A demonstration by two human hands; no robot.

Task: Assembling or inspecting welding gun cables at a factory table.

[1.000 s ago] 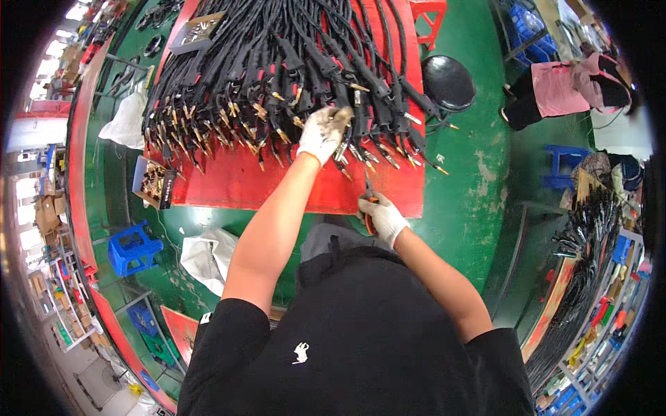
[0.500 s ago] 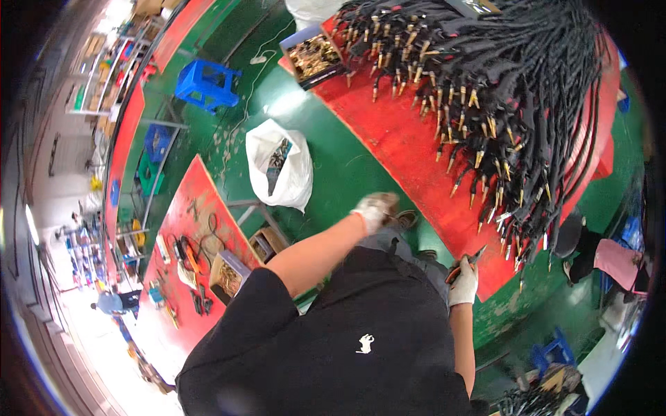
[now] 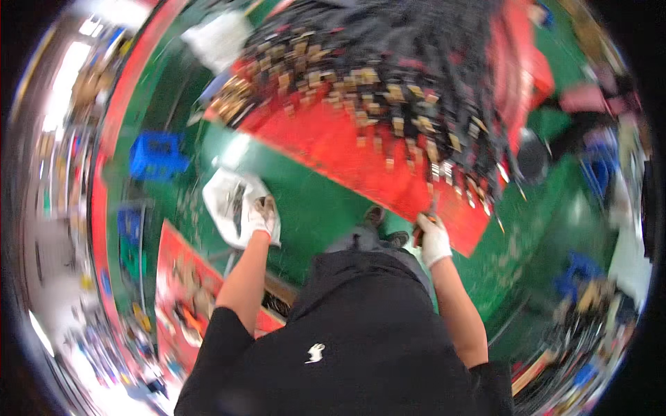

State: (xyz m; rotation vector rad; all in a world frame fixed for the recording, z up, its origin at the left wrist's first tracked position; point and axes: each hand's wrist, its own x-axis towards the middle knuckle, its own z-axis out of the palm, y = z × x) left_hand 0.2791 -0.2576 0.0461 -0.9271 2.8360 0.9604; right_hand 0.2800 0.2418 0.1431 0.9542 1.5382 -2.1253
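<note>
My left hand (image 3: 261,216), in a white work glove, reaches over the right side of an open white sack (image 3: 220,201). Its fingers are blurred, so I cannot make out whether they hold anything. Dark scraps show inside the sack. My gloved right hand (image 3: 434,241) is closed around pliers (image 3: 420,231) with a dark and orange handle, at the front edge of the red table (image 3: 333,156). Beyond it lies a big bundle of black cables (image 3: 416,62), with brass-coloured and silver metal ends pointing toward me.
A box of brass-coloured parts (image 3: 232,99) sits on the table's far left corner. To the left are a blue stool (image 3: 158,155) and a second red table (image 3: 208,274) with tools. A black round stool seat (image 3: 533,156) stands at the right.
My left hand has swung left, from in front of my body to the white sack. My right hand still grips the pliers near the table edge. The whole view has turned and blurred.
</note>
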